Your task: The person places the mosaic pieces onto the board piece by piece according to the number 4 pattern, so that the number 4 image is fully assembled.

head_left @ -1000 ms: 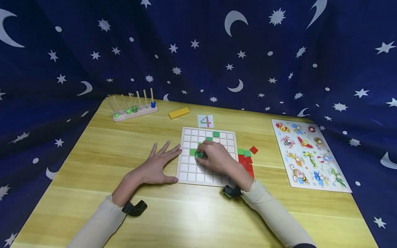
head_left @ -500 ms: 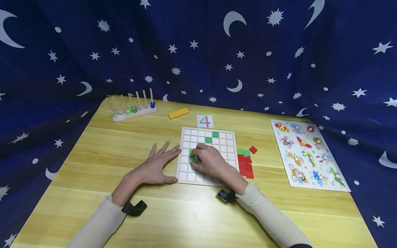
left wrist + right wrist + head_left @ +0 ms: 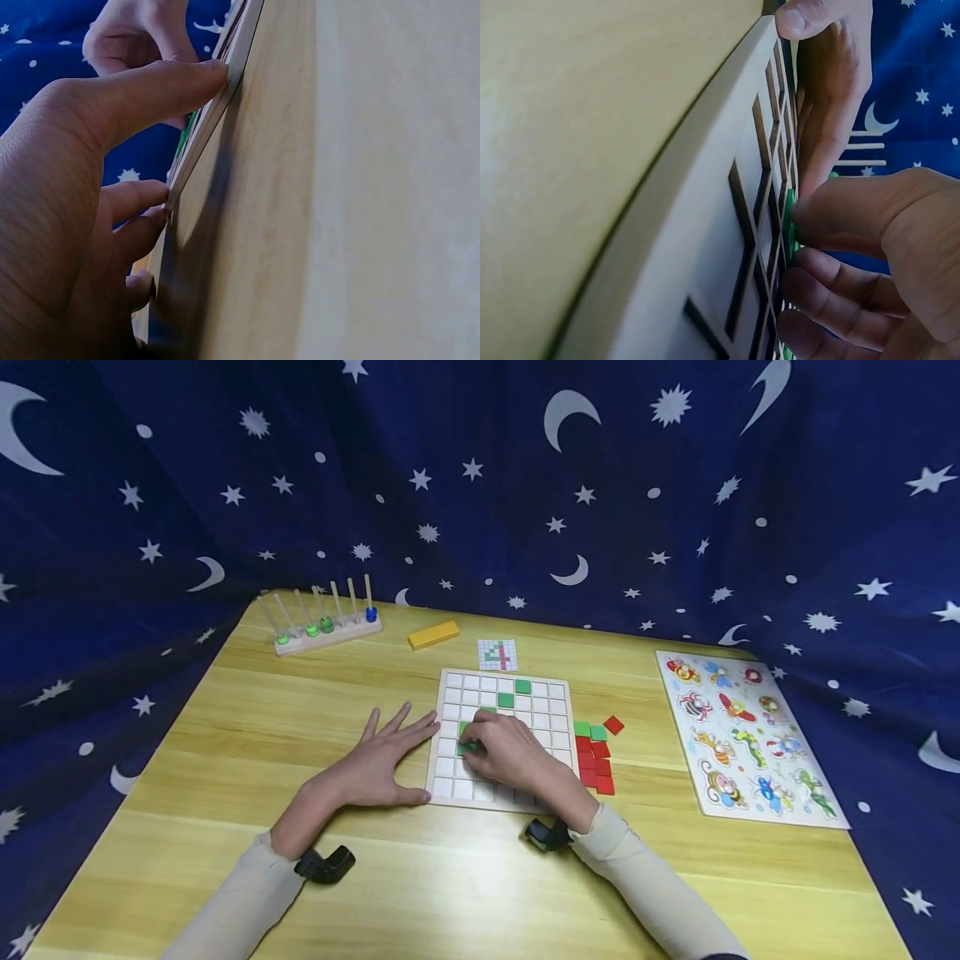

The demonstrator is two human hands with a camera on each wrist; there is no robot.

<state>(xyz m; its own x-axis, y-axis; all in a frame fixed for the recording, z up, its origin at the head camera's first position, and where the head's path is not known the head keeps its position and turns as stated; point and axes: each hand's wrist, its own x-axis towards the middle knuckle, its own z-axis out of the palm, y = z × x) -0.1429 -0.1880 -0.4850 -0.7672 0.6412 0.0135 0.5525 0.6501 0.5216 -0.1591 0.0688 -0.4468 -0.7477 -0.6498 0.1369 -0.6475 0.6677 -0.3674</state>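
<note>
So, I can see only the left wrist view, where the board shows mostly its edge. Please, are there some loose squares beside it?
Observer: Yes, a group of red squares lies to the right of the board.
Operator: Thank you. And what is lying nearest behind it?
Observer: A small card, with a 4 in green and red, lies past the far edge.
Operator: Understood. I see only a bit of green. Do the green squares on the board form some line?
Observer: Yes, in the head view they step diagonally from the far row toward the right hand.
</note>
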